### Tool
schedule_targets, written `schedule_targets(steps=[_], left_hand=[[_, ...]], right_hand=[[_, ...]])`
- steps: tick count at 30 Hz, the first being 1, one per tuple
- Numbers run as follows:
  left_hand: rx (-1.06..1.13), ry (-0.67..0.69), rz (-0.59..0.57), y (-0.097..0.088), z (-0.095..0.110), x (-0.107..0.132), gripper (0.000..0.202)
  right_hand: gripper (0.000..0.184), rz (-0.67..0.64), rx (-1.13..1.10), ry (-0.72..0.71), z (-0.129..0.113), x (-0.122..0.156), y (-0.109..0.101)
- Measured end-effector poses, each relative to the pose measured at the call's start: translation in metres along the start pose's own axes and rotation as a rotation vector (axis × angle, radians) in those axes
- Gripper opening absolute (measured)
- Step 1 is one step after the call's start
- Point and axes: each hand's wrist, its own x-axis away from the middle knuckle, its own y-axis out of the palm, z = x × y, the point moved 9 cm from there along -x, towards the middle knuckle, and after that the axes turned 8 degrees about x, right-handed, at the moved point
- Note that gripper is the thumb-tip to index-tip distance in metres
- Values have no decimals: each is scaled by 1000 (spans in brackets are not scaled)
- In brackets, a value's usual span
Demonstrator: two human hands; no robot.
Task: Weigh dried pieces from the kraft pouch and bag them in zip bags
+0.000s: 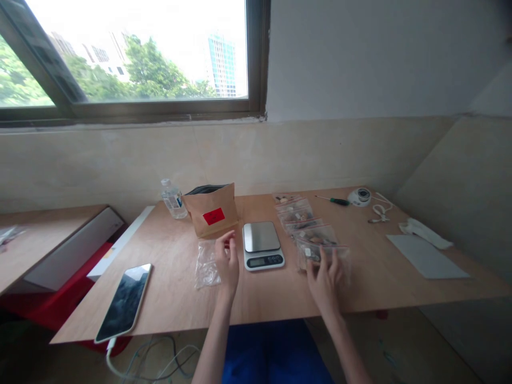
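Note:
My left hand (226, 262) hovers over the right side of a crumpled clear plastic bag (206, 272), its fingers loosely curled and apart, with nothing seen in them. To its right stands a white kitchen scale (262, 242) with a bare metal plate. My right hand (326, 277) grips the nearest clear zip bag (312, 255), which has a small white label and dark contents partly hidden by the fingers. Several more zip bags (298, 216) with small pieces inside overlap in a row behind it. An upright brown paper pouch (212, 213) with a red label stands open beyond my left hand.
A water bottle (174, 200) stands beside the pouch. A phone (125, 301) on a cable lies at the front left. Toward the right are a screwdriver (338, 201), a white dome camera (359, 197) with its cable, and a white sheet (426, 257).

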Motion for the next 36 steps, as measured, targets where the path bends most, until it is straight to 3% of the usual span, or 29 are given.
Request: schedule_targets(steps=[3, 5, 8, 11, 15, 18, 20, 22, 24, 26, 30, 36], left_hand=[[-181, 285, 119, -13, 46, -54, 31], [-333, 361, 176, -18, 66, -92, 36], [-545, 334, 112, -13, 72, -143, 39], [-646, 249, -92, 3, 56, -169, 37], [-654, 165, -148, 1, 45, -163, 34], [-664, 143, -214, -4, 51, -143, 32], [-693, 73, -309, -7, 51, -128, 27], [-753, 1, -410, -9, 48, -114, 20], [-776, -15, -486, -9, 48, -103, 17], [-761, -12, -518, -9, 48, -97, 18], [-712, -21, -452, -17, 45, -98, 20], [-611, -57, -424, -23, 25, -82, 20]], right_hand=[[52, -121, 111, -26, -9, 3, 25], [51, -182, 143, -39, -7, -5, 42], [51, -240, 141, -70, 0, -26, 62], [53, -298, 107, -101, 3, -42, 78], [52, -344, 45, -29, -3, -51, 79], [52, -248, -139, -13, -35, -54, 42], [48, -187, -425, -183, -82, -53, 3], [40, -248, -712, -414, -139, -43, -34], [38, -339, -816, -636, -191, -28, -62], [38, -335, -787, -806, -229, -12, -79], [34, -297, -603, -911, -261, 7, -74], [30, -522, -366, -888, -275, 7, -37]])
